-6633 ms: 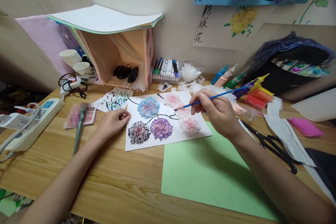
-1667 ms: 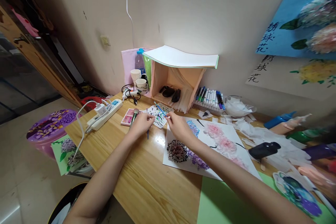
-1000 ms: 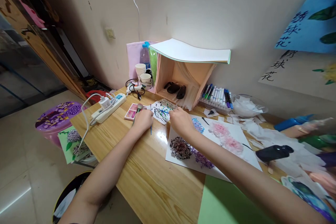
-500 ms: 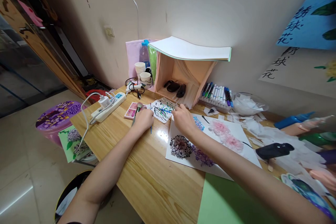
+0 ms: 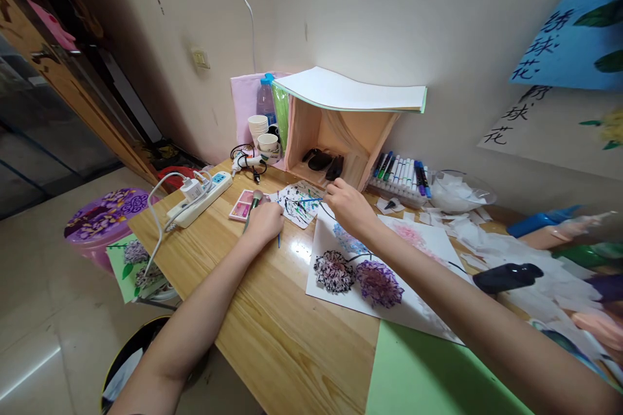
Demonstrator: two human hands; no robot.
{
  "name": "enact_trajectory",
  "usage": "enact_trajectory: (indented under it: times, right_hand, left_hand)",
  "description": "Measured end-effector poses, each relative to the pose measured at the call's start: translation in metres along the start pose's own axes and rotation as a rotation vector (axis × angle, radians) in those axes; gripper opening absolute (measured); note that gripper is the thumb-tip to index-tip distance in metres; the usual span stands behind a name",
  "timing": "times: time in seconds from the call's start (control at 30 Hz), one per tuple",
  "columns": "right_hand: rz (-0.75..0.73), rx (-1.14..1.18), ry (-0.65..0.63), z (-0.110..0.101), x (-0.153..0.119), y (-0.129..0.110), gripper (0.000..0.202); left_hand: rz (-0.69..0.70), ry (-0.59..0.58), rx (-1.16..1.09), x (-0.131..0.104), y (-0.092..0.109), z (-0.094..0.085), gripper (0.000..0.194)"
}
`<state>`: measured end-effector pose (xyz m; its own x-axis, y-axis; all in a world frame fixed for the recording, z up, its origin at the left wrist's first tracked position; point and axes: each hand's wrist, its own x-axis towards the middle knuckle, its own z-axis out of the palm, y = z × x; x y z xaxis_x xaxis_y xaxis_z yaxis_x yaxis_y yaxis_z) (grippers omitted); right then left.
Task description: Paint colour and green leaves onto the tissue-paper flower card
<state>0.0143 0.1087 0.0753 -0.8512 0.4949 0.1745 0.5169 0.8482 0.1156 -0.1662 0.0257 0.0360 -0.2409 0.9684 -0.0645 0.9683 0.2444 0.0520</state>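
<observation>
My left hand (image 5: 267, 220) is closed round a thin blue stick whose lower end shows beneath the fingers, beside a pink palette (image 5: 242, 205) and a makeup-type brush (image 5: 255, 200). My right hand (image 5: 343, 201) pinches a thin blue brush (image 5: 312, 200), its tip pointing left over a paint-smeared sheet (image 5: 294, 206). Under my right forearm lies a white sheet (image 5: 318, 238) with dark, purple, blue and pink flower clusters, such as the purple one (image 5: 378, 283).
A power strip (image 5: 200, 200) with cables sits at the left table edge. Behind stand paper cups (image 5: 267, 142) and a peach box (image 5: 304, 136). Markers (image 5: 402, 172), a bowl (image 5: 460, 191), scattered tissue and a black bottle (image 5: 507, 277) are on the right. Green paper (image 5: 418, 369) lies in front.
My right hand has moved slightly up and to the right with the blue brush, showing more of the purple flower. My left hand has stayed nearly still.
</observation>
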Motion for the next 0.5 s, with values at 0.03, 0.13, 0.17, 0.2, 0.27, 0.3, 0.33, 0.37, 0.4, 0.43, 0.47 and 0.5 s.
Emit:
enact_trajectory:
  times: [0.03, 0.13, 0.17, 0.2, 0.27, 0.3, 0.33, 0.37, 0.4, 0.43, 0.47, 0.5]
  right_hand:
    - [0.033, 0.023, 0.015, -0.002, 0.002, 0.002, 0.026]
    - [0.155, 0.117, 0.041, -0.001, 0.008, 0.003, 0.029]
    - [0.182, 0.138, 0.041, 0.002, 0.01, 0.002, 0.029]
    - [0.199, 0.149, 0.042, 0.006, 0.011, 0.0, 0.029]
    - [0.224, 0.156, 0.043, 0.015, 0.013, -0.003, 0.027]
    - [0.235, 0.159, 0.041, 0.019, 0.013, -0.005, 0.027]
    - [0.243, 0.159, 0.035, 0.023, 0.013, -0.006, 0.026]
    - [0.247, 0.157, 0.027, 0.026, 0.012, -0.007, 0.027]
    - [0.247, 0.152, 0.019, 0.028, 0.012, -0.008, 0.027]
    - [0.24, 0.146, 0.011, 0.03, 0.011, -0.008, 0.027]
    - [0.23, 0.14, 0.006, 0.03, 0.01, -0.008, 0.028]
    - [0.217, 0.134, 0.004, 0.029, 0.01, -0.008, 0.028]
  left_hand:
    - [0.001, 0.0, -0.003, 0.0, 0.0, -0.001, 0.028]
    - [0.005, -0.001, -0.013, -0.001, 0.0, -0.002, 0.028]
    - [0.004, -0.002, -0.016, -0.001, 0.0, -0.002, 0.028]
    - [0.003, -0.002, -0.018, -0.001, 0.0, -0.003, 0.028]
    - [0.002, -0.003, -0.024, -0.001, 0.0, -0.003, 0.029]
    - [0.002, -0.002, -0.026, -0.001, 0.0, -0.003, 0.029]
    - [0.001, -0.001, -0.028, -0.001, 0.0, -0.003, 0.029]
    - [0.001, -0.001, -0.029, 0.0, 0.0, -0.003, 0.03]
    - [0.001, -0.001, -0.031, 0.0, -0.001, -0.003, 0.03]
    - [-0.001, -0.001, -0.033, 0.0, -0.001, -0.002, 0.03]
    - [-0.003, -0.001, -0.034, 0.0, -0.001, -0.002, 0.029]
    - [-0.005, -0.001, -0.035, 0.0, -0.001, -0.002, 0.029]
